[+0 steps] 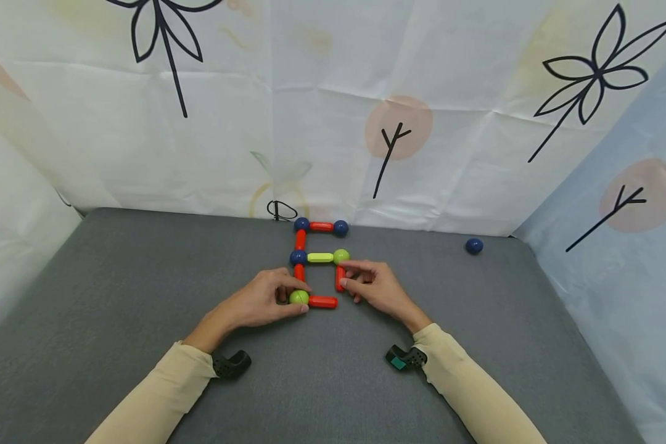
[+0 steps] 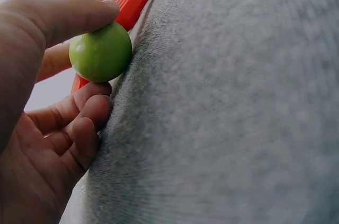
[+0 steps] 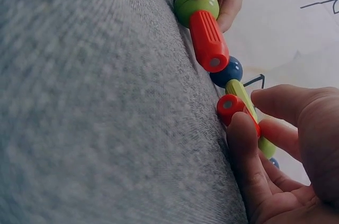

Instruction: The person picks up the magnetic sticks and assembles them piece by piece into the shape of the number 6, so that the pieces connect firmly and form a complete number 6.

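Observation:
Sticks and balls of a magnetic building set form a flat figure on the grey table. My left hand (image 1: 261,300) grips the green ball (image 1: 299,298) at its near left corner, thumb on the near side. From that ball a red stick (image 1: 323,302) points right, its right end joined to nothing. My right hand (image 1: 382,287) pinches another red stick (image 3: 229,103) between thumb and fingers; it runs toward me from the second green ball (image 1: 341,256). A gap separates the two red sticks' near ends. A yellow-green stick (image 1: 320,258) links the second green ball to a blue ball (image 1: 298,258).
The figure's far part has two blue balls, one at the corner (image 1: 301,225), joined by a red stick (image 1: 321,227). Apart at the far right lies a loose blue ball (image 1: 474,246). A patterned white cloth (image 1: 333,154) rises behind the grey table (image 1: 144,271).

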### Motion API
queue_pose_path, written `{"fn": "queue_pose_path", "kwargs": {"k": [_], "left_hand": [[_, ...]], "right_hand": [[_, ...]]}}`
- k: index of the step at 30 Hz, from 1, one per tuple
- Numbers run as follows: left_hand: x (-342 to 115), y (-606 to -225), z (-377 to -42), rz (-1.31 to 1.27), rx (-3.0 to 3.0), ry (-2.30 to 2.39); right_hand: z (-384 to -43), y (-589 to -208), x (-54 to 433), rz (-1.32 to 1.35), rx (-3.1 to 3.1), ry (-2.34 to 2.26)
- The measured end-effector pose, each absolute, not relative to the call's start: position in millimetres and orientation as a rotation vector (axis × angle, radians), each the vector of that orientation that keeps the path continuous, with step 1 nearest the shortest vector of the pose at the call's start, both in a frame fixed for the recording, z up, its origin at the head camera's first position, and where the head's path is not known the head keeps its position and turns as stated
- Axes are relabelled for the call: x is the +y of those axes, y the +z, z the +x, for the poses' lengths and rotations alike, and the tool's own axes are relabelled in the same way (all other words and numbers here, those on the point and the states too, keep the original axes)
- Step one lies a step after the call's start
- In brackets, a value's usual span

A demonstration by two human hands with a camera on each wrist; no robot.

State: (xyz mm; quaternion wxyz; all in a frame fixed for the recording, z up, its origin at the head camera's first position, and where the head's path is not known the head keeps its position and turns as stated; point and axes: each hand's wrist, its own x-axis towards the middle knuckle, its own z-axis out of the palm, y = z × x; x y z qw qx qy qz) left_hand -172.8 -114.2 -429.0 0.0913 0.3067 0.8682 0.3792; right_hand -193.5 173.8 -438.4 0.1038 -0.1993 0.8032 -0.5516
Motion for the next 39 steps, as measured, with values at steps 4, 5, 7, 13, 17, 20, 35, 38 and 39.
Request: {"fn": "queue_pose_path", "kwargs": {"k": [4, 5, 7, 13, 17, 20, 35, 38, 39], "left_hand": [[-113.3, -429.6, -172.2, 0.912, 2.584, 1.141], [-113.3, -429.6, -172.0, 0.911, 2.585, 1.143], [-113.3, -430.3, -171.9, 0.907, 2.591, 1.143], [-113.5, -434.3, -172.9, 0.884, 2.604, 1.166], [-114.1, -436.9, -173.9, 0.882, 2.603, 1.204], [-114.8, -437.9, -174.6, 0.883, 2.601, 1.22], [-115.8, -438.9, -175.8, 0.922, 2.607, 1.232], [-116.3, -439.3, -175.7, 0.928, 2.611, 1.235], [-116.4, -439.4, -175.7, 0.93, 2.611, 1.237]], "right_hand": [[-193.0, -438.6, 173.9, -0.579, 2.376, -1.625], [-193.1, -438.8, 173.9, -0.58, 2.377, -1.624], [-193.2, -438.9, 174.0, -0.584, 2.378, -1.623], [-193.1, -437.7, 174.4, -0.588, 2.386, -1.621], [-192.9, -437.7, 173.5, -0.569, 2.399, -1.614], [-192.9, -437.9, 172.3, -0.559, 2.413, -1.6], [-190.9, -435.6, 170.0, -0.61, 2.485, -1.507], [-190.8, -435.4, 169.9, -0.603, 2.482, -1.503], [-190.8, -435.4, 169.8, -0.598, 2.48, -1.499]]}}
